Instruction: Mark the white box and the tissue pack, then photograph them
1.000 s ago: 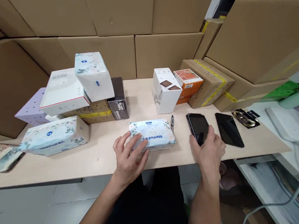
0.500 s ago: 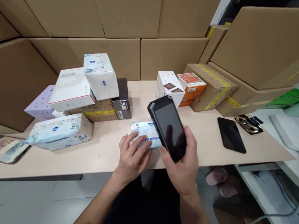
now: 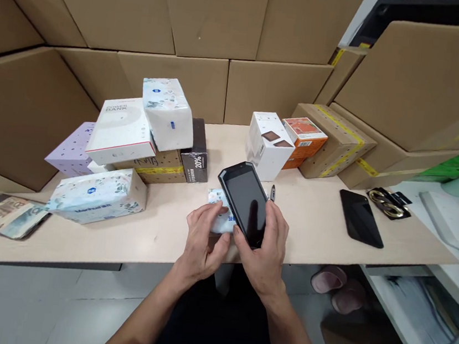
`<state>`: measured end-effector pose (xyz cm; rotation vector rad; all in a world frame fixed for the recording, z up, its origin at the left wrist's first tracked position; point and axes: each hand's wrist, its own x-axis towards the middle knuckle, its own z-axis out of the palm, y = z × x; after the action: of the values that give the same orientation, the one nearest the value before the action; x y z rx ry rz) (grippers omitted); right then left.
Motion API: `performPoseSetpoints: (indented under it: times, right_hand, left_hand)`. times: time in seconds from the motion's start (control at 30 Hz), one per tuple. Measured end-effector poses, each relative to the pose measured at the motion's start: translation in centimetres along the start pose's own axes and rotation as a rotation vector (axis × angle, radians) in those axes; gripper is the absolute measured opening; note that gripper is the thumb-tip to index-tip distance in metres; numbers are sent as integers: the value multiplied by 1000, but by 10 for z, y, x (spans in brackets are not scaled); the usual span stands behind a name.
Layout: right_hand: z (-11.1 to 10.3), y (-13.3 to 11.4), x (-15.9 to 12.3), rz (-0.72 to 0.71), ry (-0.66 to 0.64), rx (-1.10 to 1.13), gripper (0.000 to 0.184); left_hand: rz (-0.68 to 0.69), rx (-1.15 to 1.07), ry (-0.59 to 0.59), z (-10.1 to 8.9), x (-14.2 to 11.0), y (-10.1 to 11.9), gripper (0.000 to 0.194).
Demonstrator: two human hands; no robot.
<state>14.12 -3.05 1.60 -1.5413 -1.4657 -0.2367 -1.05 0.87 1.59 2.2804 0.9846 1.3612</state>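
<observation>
My right hand [image 3: 267,249] is closed around a black handheld device [image 3: 245,200] with a dark screen, held tilted just above a light blue tissue pack [image 3: 219,211] near the desk's front edge. My left hand [image 3: 203,239] rests on the near end of that tissue pack, fingers curled over it. The device hides most of the pack. A pen [image 3: 272,192] lies just behind my right hand.
On the wooden desk [image 3: 318,227] stand a pile of boxes [image 3: 134,132] and another tissue pack [image 3: 96,196] at left, a white box [image 3: 269,145] and an orange box [image 3: 304,138] behind. A black phone [image 3: 360,217] lies at right. Cardboard cartons [image 3: 215,14] wall the back.
My right hand picked the black device off the desk at right and brought it left, over the tissue pack. My left hand stayed on the pack.
</observation>
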Motion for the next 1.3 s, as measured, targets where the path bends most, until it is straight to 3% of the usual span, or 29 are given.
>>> performPoseSetpoints:
  times: [0.53, 1.3]
  right_hand:
    - [-2, 0, -1, 8, -30, 22, 82]
    - [-3, 1, 1, 3, -19, 44, 81]
  left_hand:
    - [-36, -23, -52, 2, 4, -1, 59]
    - [-27, -66, -21, 1, 6, 0, 58]
